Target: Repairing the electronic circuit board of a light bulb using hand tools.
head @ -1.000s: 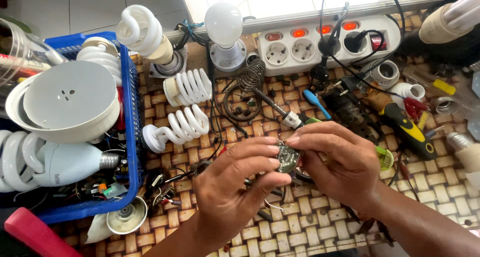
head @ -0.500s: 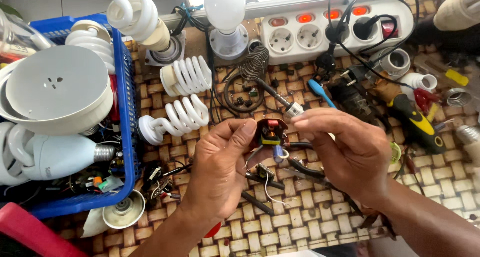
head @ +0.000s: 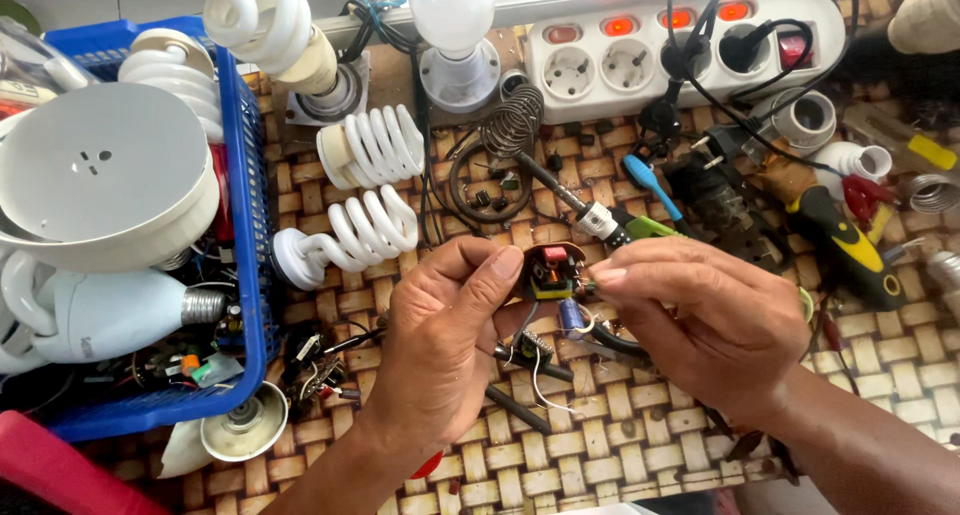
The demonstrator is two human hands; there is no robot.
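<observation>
Hands (head: 600, 325) pinching circuit board (head: 553, 272), clutter close around

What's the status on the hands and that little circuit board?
Left hand and right hand pinch small circuit board between them. Soldering iron lies just behind.

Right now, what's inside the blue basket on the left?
The blue basket holds a white round lamp housing, spiral bulbs, a white bulb with screw base, loose wires. Whatever lies under the housing is covered.

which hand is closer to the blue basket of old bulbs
Left. The left hand is just right of the blue basket, with a strip of woven mat between them; the right hand lies farther right, beyond the small circuit board.
</observation>
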